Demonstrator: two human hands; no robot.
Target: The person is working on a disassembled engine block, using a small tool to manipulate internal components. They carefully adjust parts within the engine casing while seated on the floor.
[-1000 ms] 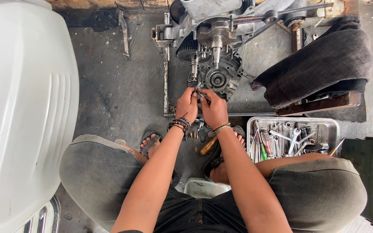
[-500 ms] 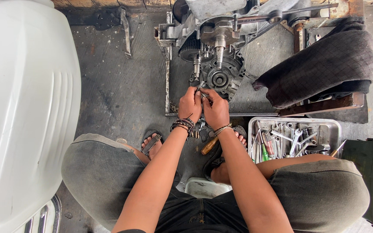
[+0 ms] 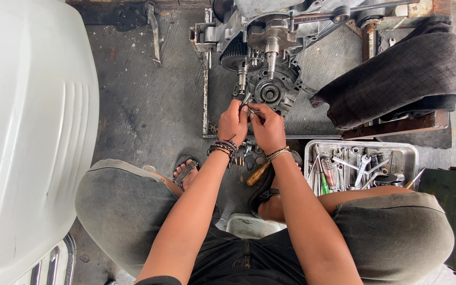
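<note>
Pliers (image 3: 246, 100) sit pinched between both hands just below the engine (image 3: 270, 79); left hand (image 3: 233, 122) and right hand (image 3: 267, 128) close their grip around them.

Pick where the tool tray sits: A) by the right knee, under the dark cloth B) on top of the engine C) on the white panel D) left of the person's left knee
A: the tray of wrenches lies on the floor by the right knee, below the cloth.
</note>
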